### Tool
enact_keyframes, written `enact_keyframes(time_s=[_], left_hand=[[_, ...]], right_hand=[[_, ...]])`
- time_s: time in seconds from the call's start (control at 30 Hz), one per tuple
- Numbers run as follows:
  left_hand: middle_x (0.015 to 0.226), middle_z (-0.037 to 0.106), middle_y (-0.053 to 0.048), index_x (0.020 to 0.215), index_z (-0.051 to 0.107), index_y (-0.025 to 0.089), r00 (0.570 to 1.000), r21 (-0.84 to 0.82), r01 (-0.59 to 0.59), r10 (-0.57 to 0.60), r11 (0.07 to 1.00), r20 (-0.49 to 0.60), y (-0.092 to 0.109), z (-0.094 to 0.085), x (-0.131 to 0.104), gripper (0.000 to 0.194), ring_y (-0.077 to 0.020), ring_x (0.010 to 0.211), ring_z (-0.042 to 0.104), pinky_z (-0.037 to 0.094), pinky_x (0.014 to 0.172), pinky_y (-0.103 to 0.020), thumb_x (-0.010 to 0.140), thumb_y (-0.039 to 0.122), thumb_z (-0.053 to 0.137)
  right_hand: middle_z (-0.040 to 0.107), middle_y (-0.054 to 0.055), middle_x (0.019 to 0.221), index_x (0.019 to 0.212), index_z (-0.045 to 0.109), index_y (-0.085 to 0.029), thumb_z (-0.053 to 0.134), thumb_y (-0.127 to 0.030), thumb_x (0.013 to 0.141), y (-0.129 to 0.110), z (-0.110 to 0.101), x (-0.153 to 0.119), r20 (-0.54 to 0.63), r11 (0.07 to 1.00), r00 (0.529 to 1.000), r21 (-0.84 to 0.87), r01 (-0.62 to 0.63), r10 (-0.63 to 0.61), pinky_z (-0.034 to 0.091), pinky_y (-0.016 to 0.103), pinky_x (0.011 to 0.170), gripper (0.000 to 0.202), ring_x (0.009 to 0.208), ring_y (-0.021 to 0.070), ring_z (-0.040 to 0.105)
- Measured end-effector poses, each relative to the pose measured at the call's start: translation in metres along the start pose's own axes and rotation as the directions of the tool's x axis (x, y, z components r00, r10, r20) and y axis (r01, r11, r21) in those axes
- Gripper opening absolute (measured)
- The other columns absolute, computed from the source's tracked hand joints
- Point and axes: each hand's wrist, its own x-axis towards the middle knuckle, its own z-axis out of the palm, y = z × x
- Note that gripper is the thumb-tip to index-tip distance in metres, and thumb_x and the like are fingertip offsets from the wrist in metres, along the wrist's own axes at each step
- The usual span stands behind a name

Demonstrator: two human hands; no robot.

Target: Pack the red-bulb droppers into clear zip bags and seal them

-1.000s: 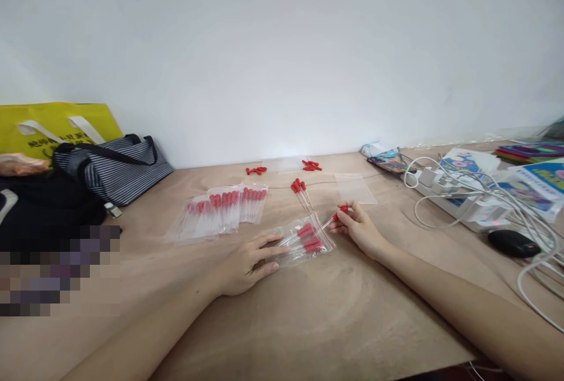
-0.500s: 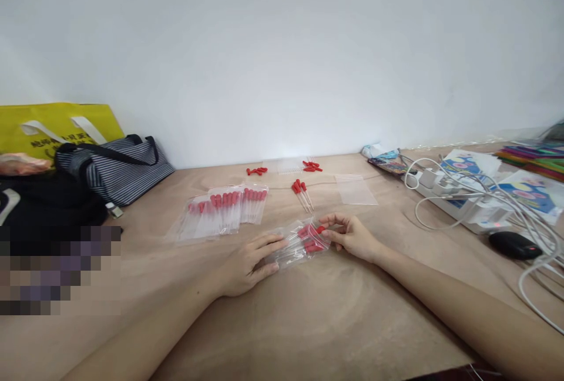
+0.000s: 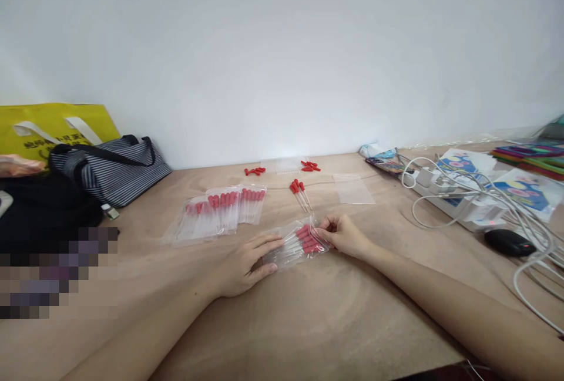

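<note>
Between your hands, the clear bag (image 3: 288, 250) now contains the red-bulbed dropper (image 3: 309, 239) your right hand (image 3: 346, 237) held outside it a second ago, apparently filling the row's gap. Your right fingers pinch the bag's mouth; your left hand (image 3: 247, 266) rests ungripping on its opposite end; loose droppers (image 3: 296, 186) lie just beyond it.
</note>
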Motion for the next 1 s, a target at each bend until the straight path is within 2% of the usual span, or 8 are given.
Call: enact_keyframes(time_s=[0.1, 0.3, 0.5, 0.67, 0.77, 0.83, 0.9, 1.0], left_hand=[[0.131, 0.038, -0.005, 0.127, 0.035, 0.027, 1.0, -0.014, 0.008, -0.008, 1.0, -0.003, 0.0, 0.0, 0.0, 0.042, -0.0209, 0.119, 0.036, 0.032, 0.099, -0.039, 0.085, 0.034, 0.042], [0.132, 0.037, -0.004, 0.128, 0.034, 0.027, 1.0, -0.004, 0.008, -0.008, 1.0, -0.002, -0.001, 0.001, -0.001, 0.043, -0.0203, 0.12, 0.035, 0.031, 0.1, -0.039, 0.086, 0.034, 0.041], [0.132, 0.038, -0.005, 0.128, 0.032, 0.026, 1.0, 0.007, 0.012, -0.012, 1.0, 0.008, -0.002, 0.001, -0.001, 0.044, -0.02, 0.12, 0.035, 0.03, 0.1, -0.039, 0.086, 0.033, 0.041], [0.133, 0.036, -0.005, 0.128, 0.034, 0.027, 1.0, 0.011, 0.014, -0.014, 1.0, 0.013, -0.002, 0.001, -0.001, 0.043, -0.0214, 0.121, 0.033, 0.029, 0.1, -0.04, 0.085, 0.034, 0.041], [0.129, 0.04, -0.005, 0.125, 0.038, 0.027, 1.0, 0.015, -0.008, 0.009, 1.0, -0.009, 0.001, -0.001, 0.0, 0.041, -0.0215, 0.118, 0.037, 0.032, 0.098, -0.039, 0.085, 0.035, 0.043], [0.12, 0.048, -0.006, 0.121, 0.044, 0.025, 0.998, 0.009, -0.047, 0.047, 0.999, -0.048, 0.002, -0.002, 0.001, 0.037, -0.0202, 0.11, 0.044, 0.036, 0.093, -0.036, 0.085, 0.034, 0.043], [0.1, 0.057, -0.006, 0.113, 0.051, 0.022, 0.992, 0.007, -0.066, 0.066, 0.998, -0.11, 0.001, -0.002, 0.001, 0.031, -0.0179, 0.093, 0.051, 0.042, 0.082, -0.032, 0.085, 0.033, 0.042], [0.072, 0.057, -0.004, 0.1, 0.06, 0.019, 0.98, 0.016, -0.059, 0.061, 0.998, -0.192, -0.002, 0.0, 0.001, 0.027, -0.0148, 0.07, 0.051, 0.042, 0.064, -0.027, 0.086, 0.032, 0.04]], right_hand=[[0.054, -0.002, 0.048, 0.055, 0.053, -0.014, 0.065, -0.043, 0.06, 0.003, 0.001, 0.0, 0.021, 0.999, 1.0, 0.028, 0.022, -0.023, 0.03, 0.017, 0.038, 0.031, 0.042, 0.0057, 0.042], [0.06, -0.001, 0.057, 0.067, 0.062, -0.013, 0.071, -0.037, 0.051, -0.008, -0.002, -0.005, 0.147, 0.977, 0.988, 0.198, -0.077, 0.048, 0.035, 0.019, 0.045, 0.03, 0.047, 0.007, 0.048], [0.056, -0.002, 0.05, 0.064, 0.064, -0.013, 0.066, -0.045, 0.058, -0.014, -0.004, -0.007, 0.198, 0.99, 0.98, 0.132, -0.057, 0.03, 0.029, 0.017, 0.039, 0.033, 0.04, 0.004, 0.039], [0.042, -0.005, 0.038, 0.061, 0.06, -0.014, 0.048, -0.059, 0.069, -0.018, -0.006, -0.007, 0.089, 0.989, 0.99, 0.09, -0.118, 0.11, 0.027, 0.016, 0.033, 0.047, 0.034, 0.0046, 0.035], [0.046, -0.004, 0.041, 0.059, 0.058, -0.014, 0.055, -0.055, 0.066, -0.015, -0.004, -0.007, 0.047, 0.995, 0.995, 0.044, -0.086, 0.084, 0.027, 0.016, 0.033, 0.041, 0.034, 0.0049, 0.037], [0.049, -0.003, 0.043, 0.056, 0.057, -0.014, 0.063, -0.048, 0.061, -0.01, -0.003, -0.006, 0.034, 1.0, 0.999, -0.005, -0.023, 0.023, 0.027, 0.017, 0.034, 0.035, 0.037, 0.0051, 0.039], [0.05, -0.003, 0.044, 0.055, 0.056, -0.014, 0.065, -0.043, 0.06, -0.004, -0.001, -0.004, 0.01, 0.999, 1.0, -0.044, 0.014, -0.013, 0.028, 0.017, 0.036, 0.03, 0.039, 0.0056, 0.041], [0.05, -0.003, 0.043, 0.054, 0.055, -0.014, 0.063, -0.038, 0.062, 0.001, -0.002, -0.001, -0.03, 0.997, 1.0, -0.081, -0.006, 0.004, 0.028, 0.016, 0.035, 0.026, 0.038, 0.0055, 0.041]])
